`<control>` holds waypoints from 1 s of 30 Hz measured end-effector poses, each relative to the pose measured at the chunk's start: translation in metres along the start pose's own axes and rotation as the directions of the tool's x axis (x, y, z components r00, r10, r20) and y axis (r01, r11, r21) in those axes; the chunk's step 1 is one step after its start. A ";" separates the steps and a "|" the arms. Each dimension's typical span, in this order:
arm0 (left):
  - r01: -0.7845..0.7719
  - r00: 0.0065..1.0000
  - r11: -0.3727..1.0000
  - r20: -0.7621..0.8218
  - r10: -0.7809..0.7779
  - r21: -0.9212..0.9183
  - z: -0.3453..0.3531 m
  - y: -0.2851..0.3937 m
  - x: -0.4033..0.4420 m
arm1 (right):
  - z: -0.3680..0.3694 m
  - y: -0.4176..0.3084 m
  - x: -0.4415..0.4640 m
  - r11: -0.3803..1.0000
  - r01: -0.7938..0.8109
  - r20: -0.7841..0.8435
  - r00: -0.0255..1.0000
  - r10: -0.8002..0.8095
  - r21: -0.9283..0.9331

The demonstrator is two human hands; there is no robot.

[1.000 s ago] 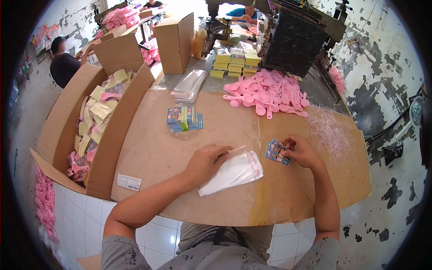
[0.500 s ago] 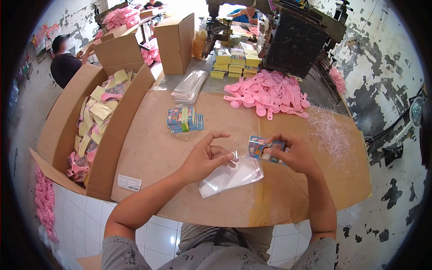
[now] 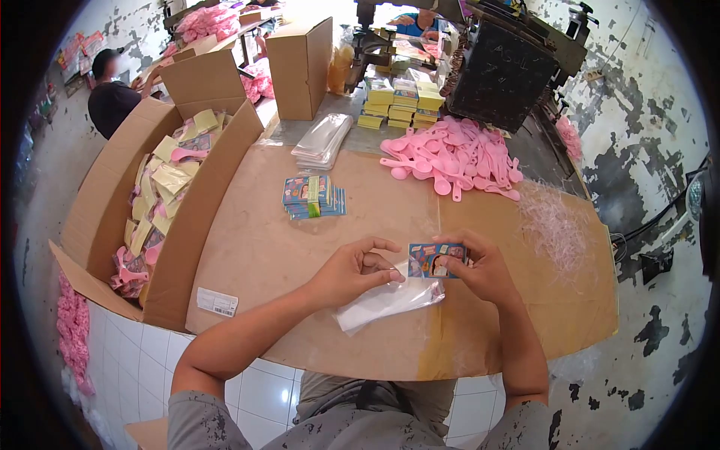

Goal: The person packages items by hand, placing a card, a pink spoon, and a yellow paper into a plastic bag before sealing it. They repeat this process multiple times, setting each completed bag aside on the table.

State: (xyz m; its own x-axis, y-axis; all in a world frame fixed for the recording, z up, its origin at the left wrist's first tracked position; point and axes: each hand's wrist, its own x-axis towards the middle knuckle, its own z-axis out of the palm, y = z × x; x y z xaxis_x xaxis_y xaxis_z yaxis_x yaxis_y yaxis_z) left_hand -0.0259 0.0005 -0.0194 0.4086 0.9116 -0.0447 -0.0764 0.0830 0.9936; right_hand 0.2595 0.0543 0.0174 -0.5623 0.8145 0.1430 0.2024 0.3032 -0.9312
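My right hand (image 3: 481, 270) holds a blue printed card (image 3: 424, 264) by its right side, thumb on the front face. Just left of it, my left hand (image 3: 358, 271) pinches the edge of a clear plastic bag (image 3: 390, 306) between thumb and fingers, the index finger raised. The bag lies on the cardboard-covered table, and whether it is one bag or a stack I cannot tell. The card's left end is close to the bag's edge at my left fingertips. Beyond my left hand lies a stack of similar blue cards (image 3: 304, 196) with a green band.
Pink plastic scoops (image 3: 457, 159) are heaped at the back, beside stacked yellow-edged cards (image 3: 394, 101) and more clear bags (image 3: 322, 141). An open carton (image 3: 202, 217) of packed pieces stands left. Clear shreds (image 3: 559, 225) lie right. A black machine (image 3: 499, 75) and co-workers are farther back.
My right hand has moved slightly left and turned the card flatter, bringing it closer to my left fingertips. My left hand has shifted a little right, still at the bag's edge.
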 end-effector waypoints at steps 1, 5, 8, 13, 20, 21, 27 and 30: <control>0.003 1.000 1.000 -0.009 -0.003 0.011 0.000 0.000 0.000 | 0.003 -0.002 0.000 0.997 -0.019 -0.032 0.999 0.022 0.080; -0.004 1.000 1.000 -0.015 0.004 0.020 0.002 -0.001 0.001 | 0.006 0.000 -0.003 0.975 -0.003 -0.101 0.995 0.026 0.224; 0.002 1.000 1.000 -0.023 -0.002 -0.001 0.005 0.002 -0.001 | 0.015 -0.003 -0.004 0.984 0.010 -0.089 0.996 0.006 0.179; 0.000 1.000 0.999 -0.018 0.001 0.052 0.007 0.005 -0.004 | 0.009 -0.015 -0.003 0.966 0.155 0.047 0.988 -0.149 -0.207; -0.105 0.994 0.945 0.014 0.106 0.308 0.013 0.007 -0.008 | 0.015 -0.020 0.001 0.933 0.232 0.122 0.971 -0.205 -0.277; -0.111 0.994 0.946 0.017 0.111 0.306 0.015 0.010 -0.009 | 0.020 -0.018 0.000 0.974 0.150 0.088 0.987 -0.137 -0.168; -0.090 0.996 0.973 -0.007 0.094 0.210 0.019 0.012 -0.010 | 0.044 -0.014 -0.002 0.986 0.040 -0.115 0.993 -0.021 0.164; -0.079 0.996 0.993 -0.036 0.082 0.087 0.017 0.011 -0.009 | 0.037 -0.007 -0.003 0.996 0.070 -0.078 0.995 -0.065 0.060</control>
State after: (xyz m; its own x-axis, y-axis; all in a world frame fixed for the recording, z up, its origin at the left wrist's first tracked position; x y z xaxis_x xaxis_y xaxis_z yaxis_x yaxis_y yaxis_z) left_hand -0.0154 -0.0139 -0.0067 0.3675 0.9294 0.0334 -0.0291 -0.0244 0.9993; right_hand 0.2301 0.0314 0.0106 -0.5104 0.8289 0.2289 0.1139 0.3291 -0.9374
